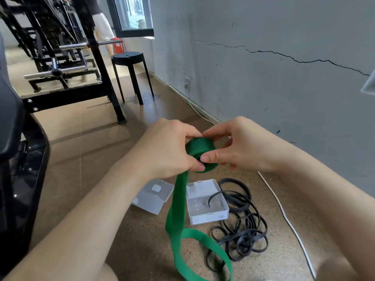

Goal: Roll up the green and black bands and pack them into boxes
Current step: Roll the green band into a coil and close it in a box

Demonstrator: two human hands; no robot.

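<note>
Green band point(183, 201): partly coiled; we keep its tail hanging free to feed the coil.
Left hand point(168, 147), right hand point(241, 145): both pinch the coil, so it stays tight.

Two hands: left hand point(168, 151), right hand point(243, 148). One green band point(176, 209), held between them. Two boxes below the hands, left box point(151, 197) and right box point(207, 207); black bands point(243, 237) in one tangle under the right hand, count unclear.
</note>
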